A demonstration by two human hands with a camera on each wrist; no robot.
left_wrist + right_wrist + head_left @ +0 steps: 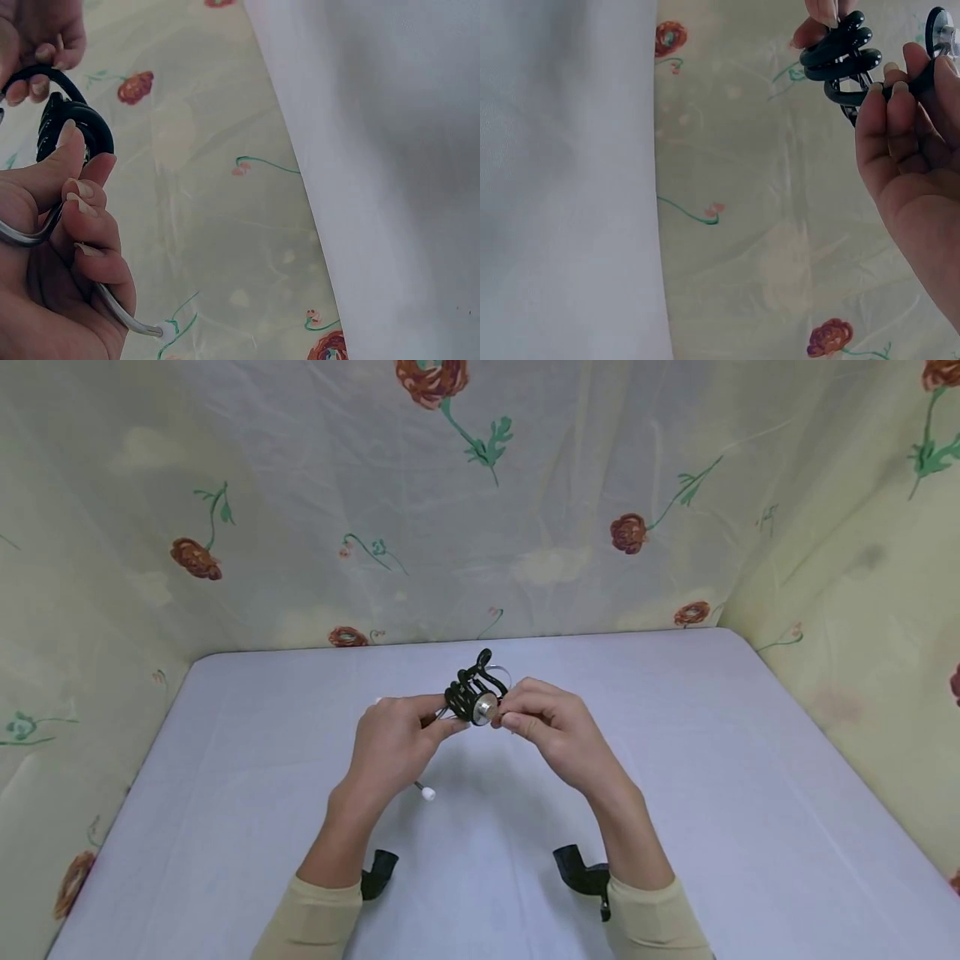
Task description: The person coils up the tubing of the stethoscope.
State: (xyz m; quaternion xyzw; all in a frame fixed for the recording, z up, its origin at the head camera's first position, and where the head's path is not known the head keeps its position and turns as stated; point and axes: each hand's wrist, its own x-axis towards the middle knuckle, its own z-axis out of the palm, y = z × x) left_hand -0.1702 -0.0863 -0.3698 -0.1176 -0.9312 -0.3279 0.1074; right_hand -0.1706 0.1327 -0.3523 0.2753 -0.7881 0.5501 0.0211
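Both hands hold a stethoscope above the far half of the table; its black tubing (463,695) is wound into a tight coil. My left hand (393,739) grips the coil and the metal ear tubes. One curved ear tube (124,319), ending in a white ear tip (428,793), sticks out below the left fingers. My right hand (558,735) pinches the tubing beside the round silver chest piece (485,708). In the right wrist view, the chest piece's black-rimmed disc (939,31) shows above the right fingers. Part of the coil is hidden behind the left hand.
A white-covered table (480,877) lies below the hands. Flower-printed curtain (525,527) hangs along its far side and both flanks. Black curved pieces (379,872) show beside each forearm, by the sleeves.
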